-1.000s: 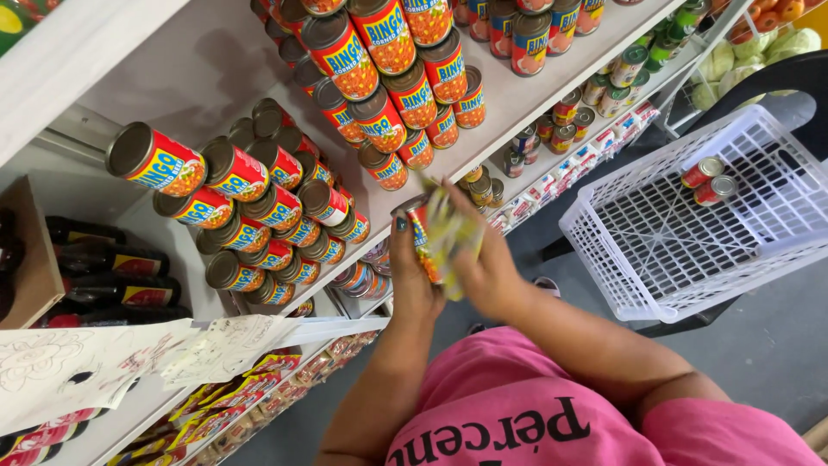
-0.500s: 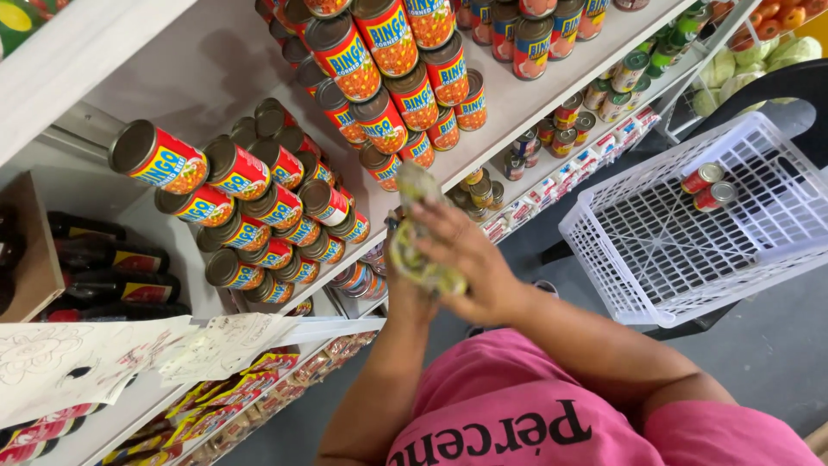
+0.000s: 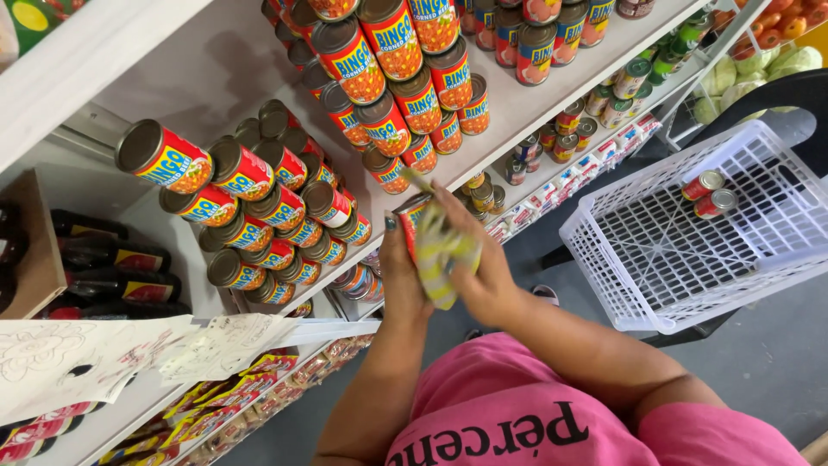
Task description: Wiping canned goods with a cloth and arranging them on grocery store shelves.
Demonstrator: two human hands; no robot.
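Left hand (image 3: 404,274) gripping can (image 3: 414,220), right hand (image 3: 483,272) clutching cloth (image 3: 438,250) — white basket (image 3: 604,285) holding two cans (image 3: 711,193)

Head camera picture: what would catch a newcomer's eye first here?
First, the stacked red cans lying on their sides on the white shelf at left and top. At the middle, the left hand holds a can while the right hand presses a yellow cloth on it. At right stands a white basket with two cans.

Left hand (image 3: 404,276) grips red can (image 3: 412,226); right hand (image 3: 483,269) presses yellow cloth (image 3: 442,250) against it, left of white basket (image 3: 690,250).
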